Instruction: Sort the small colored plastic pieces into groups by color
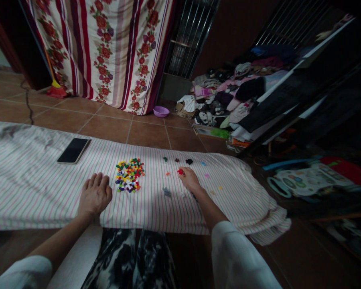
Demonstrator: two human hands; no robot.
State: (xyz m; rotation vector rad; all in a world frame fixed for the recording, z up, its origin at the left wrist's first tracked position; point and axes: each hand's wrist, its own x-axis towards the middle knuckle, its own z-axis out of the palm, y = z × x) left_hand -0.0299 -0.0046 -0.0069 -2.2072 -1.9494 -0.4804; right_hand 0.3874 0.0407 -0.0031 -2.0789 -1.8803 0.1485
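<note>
My left hand point(95, 193) lies flat on the striped cloth point(48, 188), fingers stretched out and nothing in them. To its right is a heap of small coloured cubes point(130, 175) in green, yellow, orange, red, white and purple. My right hand point(190, 180) reaches to small red cubes point(180, 171), its fingertips pinched at them; how many it grips is too small to tell. Little single-colour groups lie around it: green point(165, 159), brown point(177, 160), black point(189, 161), blue point(203, 163), pink point(207, 175), orange point(167, 174), grey point(166, 192) and white point(183, 195).
A phone point(74, 151) lies on the cloth at the left. Beyond the cloth's far edge are a purple basin point(161, 111), a floral curtain point(114, 52) and a red broom point(57, 91). Piled clothes point(228, 92) stand at the back right.
</note>
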